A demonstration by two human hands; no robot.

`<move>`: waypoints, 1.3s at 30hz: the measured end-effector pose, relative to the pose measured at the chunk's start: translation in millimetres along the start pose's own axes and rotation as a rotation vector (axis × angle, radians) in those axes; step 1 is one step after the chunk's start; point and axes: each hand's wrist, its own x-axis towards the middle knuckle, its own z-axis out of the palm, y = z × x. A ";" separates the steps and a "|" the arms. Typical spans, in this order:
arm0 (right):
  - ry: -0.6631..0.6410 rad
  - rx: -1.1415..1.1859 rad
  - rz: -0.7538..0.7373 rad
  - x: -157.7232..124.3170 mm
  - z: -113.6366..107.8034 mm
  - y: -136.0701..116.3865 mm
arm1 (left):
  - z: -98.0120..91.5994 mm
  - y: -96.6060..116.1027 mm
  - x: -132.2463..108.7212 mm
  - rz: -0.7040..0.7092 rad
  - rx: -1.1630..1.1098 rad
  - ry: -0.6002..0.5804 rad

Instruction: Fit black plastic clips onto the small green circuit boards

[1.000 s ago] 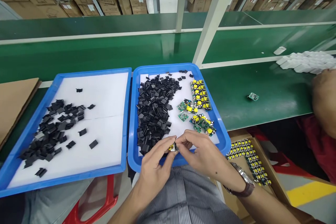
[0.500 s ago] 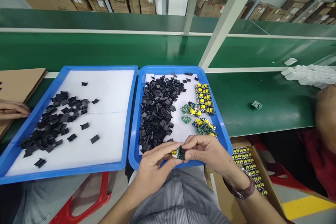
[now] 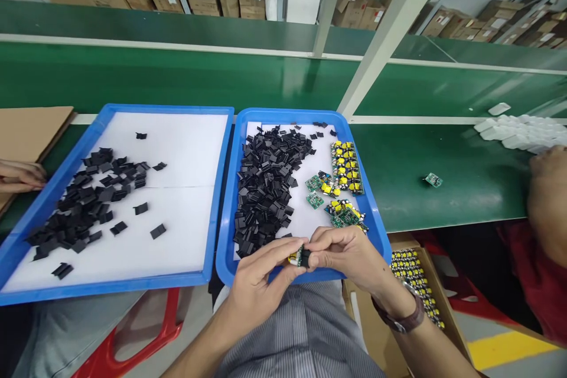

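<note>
My left hand pinches a small green circuit board with a yellow part, over the near rim of the right blue tray. My right hand grips a black piece against the board's right side. Fingertips of both hands nearly meet there. In that tray a heap of black pieces fills the left side. Boards with yellow parts stand in rows at its right, with loose boards and a small pile nearer my right hand.
The left blue tray holds scattered black pieces. Another person's hand is at its left edge. A lone board lies on the green table. A carton of boards sits below right, beside another person.
The black piece now sits closer against the board between my fingers. The view has shifted slightly. My hands remain in nearly the same place.
</note>
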 end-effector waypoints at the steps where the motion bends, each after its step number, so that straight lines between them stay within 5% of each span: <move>1: 0.006 -0.001 -0.001 0.6 0.7 0.1 | 0.6 -1.1 -0.5 0.006 0.007 -0.002; 28: -0.130 -0.016 -0.016 -1.8 -2.6 -4.4 | -9.4 11.4 8.8 -0.083 -0.289 -0.167; 39: -0.105 -0.015 -0.010 1.4 -6.1 -0.1 | -6.2 5.6 2.2 -0.045 -0.168 -0.158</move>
